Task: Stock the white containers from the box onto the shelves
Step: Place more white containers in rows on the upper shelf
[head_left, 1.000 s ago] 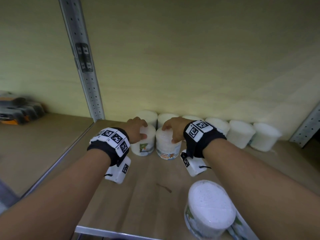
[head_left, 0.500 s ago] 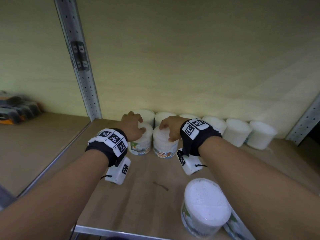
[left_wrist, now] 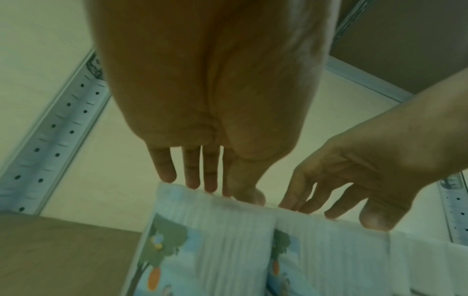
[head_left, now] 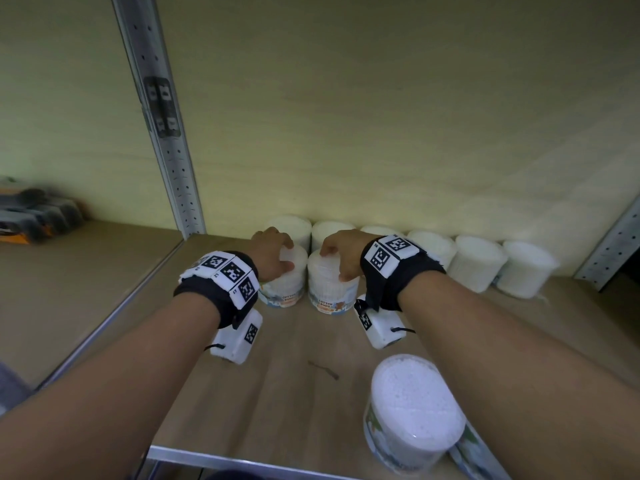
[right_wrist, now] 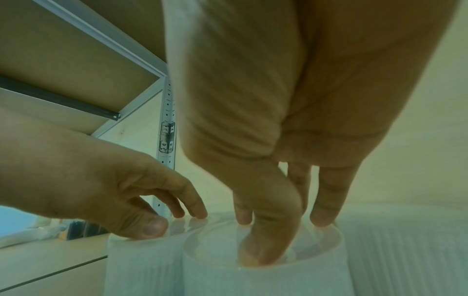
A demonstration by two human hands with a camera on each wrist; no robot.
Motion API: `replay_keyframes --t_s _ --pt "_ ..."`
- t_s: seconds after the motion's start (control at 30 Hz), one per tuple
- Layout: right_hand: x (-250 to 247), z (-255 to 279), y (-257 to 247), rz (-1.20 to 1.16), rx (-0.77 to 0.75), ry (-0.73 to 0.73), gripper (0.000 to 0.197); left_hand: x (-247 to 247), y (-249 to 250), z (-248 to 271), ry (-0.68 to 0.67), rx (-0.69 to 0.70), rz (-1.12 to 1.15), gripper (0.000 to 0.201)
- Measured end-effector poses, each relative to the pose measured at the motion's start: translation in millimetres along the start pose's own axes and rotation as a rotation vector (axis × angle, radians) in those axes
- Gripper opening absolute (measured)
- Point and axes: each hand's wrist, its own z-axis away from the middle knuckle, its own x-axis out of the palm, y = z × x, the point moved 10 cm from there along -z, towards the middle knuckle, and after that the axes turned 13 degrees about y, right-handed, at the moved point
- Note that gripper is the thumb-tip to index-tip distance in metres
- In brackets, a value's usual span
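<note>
Two white cotton-bud containers stand side by side on the wooden shelf [head_left: 277, 393], just in front of a back row of the same white containers [head_left: 478, 263]. My left hand [head_left: 272, 252] rests on top of the left container [head_left: 282, 289], fingertips [left_wrist: 210, 180] touching its lid edge. My right hand [head_left: 341, 254] rests on the right container [head_left: 329, 289], with thumb and fingertips [right_wrist: 321, 220] on the lid [right_wrist: 266, 250]. Neither hand wraps round a container's side.
Another white container [head_left: 414, 403] stands near the shelf's front edge under my right forearm, with one more lying beside it [head_left: 474, 452]. A perforated metal upright [head_left: 166, 150] rises at the left, and another upright [head_left: 613, 251] at the right. Dark and orange items [head_left: 34, 220] sit on the neighbouring shelf.
Both hands stay on top of the same two containers, which keep their place in front of the back row. Only the head view shifts slightly.
</note>
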Motion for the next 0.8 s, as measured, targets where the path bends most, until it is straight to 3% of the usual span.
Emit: replay_keyframes --t_s 0.17,0.8 --pt "-0.1 -0.4 -0.3 -0.005 -0.002 -0.001 0.062 1.2 5.5 3.0 -0.095 0.065 0.045 0.050" --pt "-2.6 -3.9 -3.1 0.053 -0.028 -0.011 0.062 -3.4 7.5 2.3 -0.128 0.143 0.025 0.053"
